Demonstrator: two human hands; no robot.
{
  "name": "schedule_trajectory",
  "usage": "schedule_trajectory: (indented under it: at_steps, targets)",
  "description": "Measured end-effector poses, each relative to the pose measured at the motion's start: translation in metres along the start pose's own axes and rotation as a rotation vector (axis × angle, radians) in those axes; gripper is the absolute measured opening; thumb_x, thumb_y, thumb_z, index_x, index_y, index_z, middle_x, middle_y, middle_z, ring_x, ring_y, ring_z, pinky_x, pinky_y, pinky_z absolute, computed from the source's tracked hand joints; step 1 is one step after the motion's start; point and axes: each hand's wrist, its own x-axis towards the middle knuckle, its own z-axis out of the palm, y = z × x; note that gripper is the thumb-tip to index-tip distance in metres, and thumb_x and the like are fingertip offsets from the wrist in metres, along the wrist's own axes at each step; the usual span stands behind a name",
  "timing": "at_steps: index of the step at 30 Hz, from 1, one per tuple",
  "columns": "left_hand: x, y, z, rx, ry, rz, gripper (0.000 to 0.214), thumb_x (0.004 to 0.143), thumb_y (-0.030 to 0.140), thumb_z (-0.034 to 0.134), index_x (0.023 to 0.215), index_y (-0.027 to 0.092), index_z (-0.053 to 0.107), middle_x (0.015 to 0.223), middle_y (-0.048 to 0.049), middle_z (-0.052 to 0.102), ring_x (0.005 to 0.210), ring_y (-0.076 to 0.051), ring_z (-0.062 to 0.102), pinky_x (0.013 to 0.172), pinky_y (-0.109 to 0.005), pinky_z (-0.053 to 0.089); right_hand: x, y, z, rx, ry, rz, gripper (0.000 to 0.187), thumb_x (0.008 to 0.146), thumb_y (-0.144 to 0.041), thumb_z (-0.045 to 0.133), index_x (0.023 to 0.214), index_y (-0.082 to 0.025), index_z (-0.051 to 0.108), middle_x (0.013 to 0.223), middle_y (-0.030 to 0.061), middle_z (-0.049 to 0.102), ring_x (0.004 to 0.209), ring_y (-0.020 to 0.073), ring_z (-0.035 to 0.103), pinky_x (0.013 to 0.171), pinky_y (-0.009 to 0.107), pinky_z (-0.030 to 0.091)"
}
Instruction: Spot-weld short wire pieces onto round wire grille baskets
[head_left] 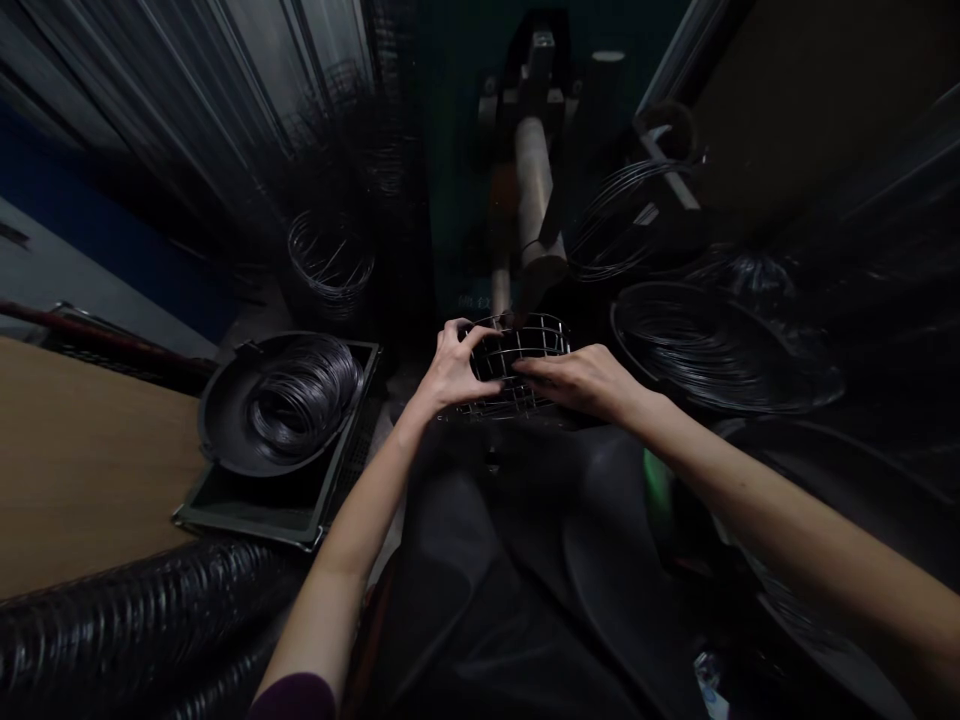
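Observation:
My left hand (450, 368) grips the left side of a round wire cage (517, 345), its fingers curled over the top bars. My right hand (571, 380) lies across the cage's near right side, fingers reaching over the bars and holding it too. The cage is made of thin metal wire in a grid, and its lower part is partly hidden behind my hands. It is held low, above my dark-clothed lap.
To the left, a coil of dark wire (304, 395) lies in a round black pan (229, 420) on a flat tray (255, 510), beside a wooden board (82, 470). Another large wire coil (720, 345) lies right; thick coils (127, 620) fill the lower left. A pale post (534, 180) stands ahead.

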Motion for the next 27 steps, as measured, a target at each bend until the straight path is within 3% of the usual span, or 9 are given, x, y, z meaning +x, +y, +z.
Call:
schedule_trajectory:
  at_steps: [5, 8, 11, 16, 20, 27]
  targets:
    - [0.001, 0.001, -0.002, -0.03, 0.003, -0.022, 0.066, 0.058, 0.032, 0.083, 0.12, 0.026, 0.061, 0.119, -0.0071, 0.044, 0.119, -0.029, 0.051, 0.109, -0.049, 0.045, -0.005, -0.001, 0.003, 0.005, 0.033, 0.048, 0.032, 0.094, -0.033, 0.055, 0.122, -0.028, 0.071, 0.106, 0.0025, 0.075, 0.088, 0.0187, 0.072, 0.06, 0.024, 0.044]
    - [0.002, 0.001, -0.003, -0.058, 0.028, -0.039, 0.072, 0.056, 0.033, 0.085, 0.122, 0.026, 0.057, 0.117, -0.006, 0.047, 0.116, -0.028, 0.053, 0.106, -0.049, 0.047, -0.013, -0.004, 0.011, 0.037, 0.141, 0.115, 0.032, 0.097, -0.034, 0.051, 0.122, -0.026, 0.07, 0.112, 0.0036, 0.074, 0.093, 0.0175, 0.07, 0.065, 0.024, 0.046]
    - [0.009, -0.001, -0.003, -0.052, 0.038, -0.058, 0.072, 0.054, 0.03, 0.085, 0.12, 0.026, 0.057, 0.118, -0.0059, 0.048, 0.114, -0.028, 0.054, 0.106, -0.05, 0.047, -0.014, -0.005, 0.02, 0.015, 0.266, 0.222, 0.026, 0.097, -0.034, 0.052, 0.108, -0.023, 0.074, 0.111, 0.0059, 0.072, 0.087, 0.0159, 0.068, 0.063, 0.023, 0.045]
    - [0.027, -0.007, -0.005, -0.018, 0.05, -0.091, 0.075, 0.052, 0.03, 0.086, 0.12, 0.023, 0.056, 0.118, -0.0079, 0.048, 0.116, -0.03, 0.052, 0.104, -0.05, 0.046, 0.002, 0.003, 0.027, 0.064, 0.349, 0.296, 0.018, 0.092, -0.033, 0.062, 0.098, -0.02, 0.073, 0.102, 0.0078, 0.067, 0.078, 0.0155, 0.062, 0.06, 0.025, 0.042]
    - [0.033, -0.014, -0.006, -0.037, 0.062, -0.035, 0.083, 0.053, 0.03, 0.086, 0.127, 0.024, 0.049, 0.116, -0.0079, 0.05, 0.116, -0.031, 0.051, 0.104, -0.052, 0.045, 0.007, 0.008, 0.028, 0.144, 0.394, 0.312, 0.015, 0.089, -0.03, 0.063, 0.097, -0.02, 0.072, 0.1, 0.0072, 0.063, 0.079, 0.0161, 0.059, 0.063, 0.026, 0.043]
    - [0.062, -0.032, -0.007, -0.108, 0.094, 0.019, 0.095, 0.051, 0.027, 0.089, 0.134, 0.024, 0.043, 0.125, -0.0101, 0.05, 0.117, -0.031, 0.052, 0.104, -0.05, 0.045, 0.031, 0.023, 0.027, 0.218, 0.42, 0.469, 0.02, 0.083, -0.034, 0.07, 0.095, -0.018, 0.068, 0.091, 0.0066, 0.059, 0.076, 0.018, 0.057, 0.065, 0.029, 0.044]
